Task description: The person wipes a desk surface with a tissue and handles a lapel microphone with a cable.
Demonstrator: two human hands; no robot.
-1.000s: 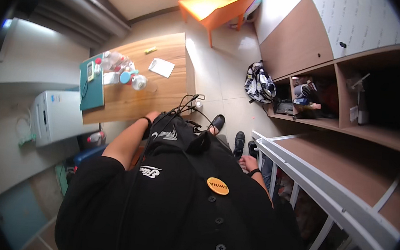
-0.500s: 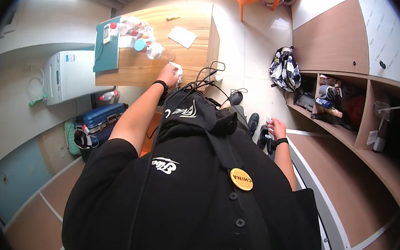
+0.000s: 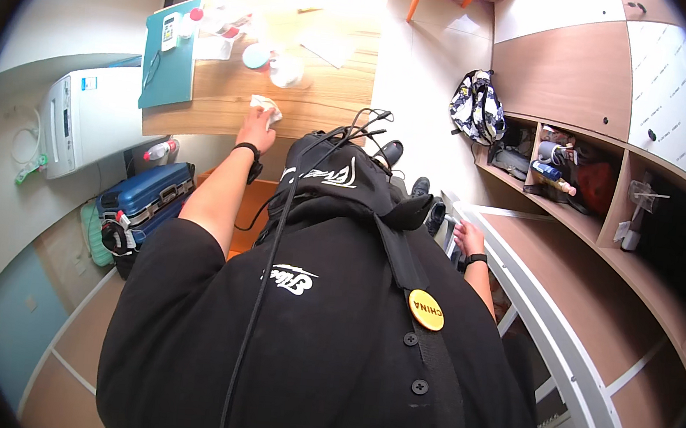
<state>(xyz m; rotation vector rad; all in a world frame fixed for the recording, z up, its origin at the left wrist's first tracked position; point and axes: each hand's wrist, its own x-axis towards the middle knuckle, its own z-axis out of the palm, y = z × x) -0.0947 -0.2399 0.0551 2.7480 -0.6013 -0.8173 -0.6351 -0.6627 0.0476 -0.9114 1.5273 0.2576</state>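
Head view, clock taken from its centre. Left hand (image 3: 257,130): at 10 o'clock, fingers closed over a crumpled white wad (image 3: 267,109), paper or cloth not distinguishable, at the near edge of the desk (image 3: 320,111). Right hand (image 3: 470,239): at 3 o'clock, fingers loosely curled, beside a pale metal rail (image 3: 544,308); a whitish bit shows at the fingertips, and whether it is gripped cannot be told. Desk: wood-grained, at 11 o'clock. On it, clock taken from the wad: container with pale blue lid (image 3: 256,56), between 11 and 12; clear bottle (image 3: 287,70), between 12 and 1, just beside the container; white sheet (image 3: 334,50), 1; red-capped bottle (image 3: 188,24), between 10 and 11; teal mat (image 3: 170,75), between 9 and 10, bearing a small white device (image 3: 170,32). Surroundings, from the view's centre again: blue suitcase (image 3: 147,193), 9; white appliance (image 3: 96,120), between 9 and 10; dark cables (image 3: 338,133), 12; patterned backpack (image 3: 478,110), between 1 and 2.
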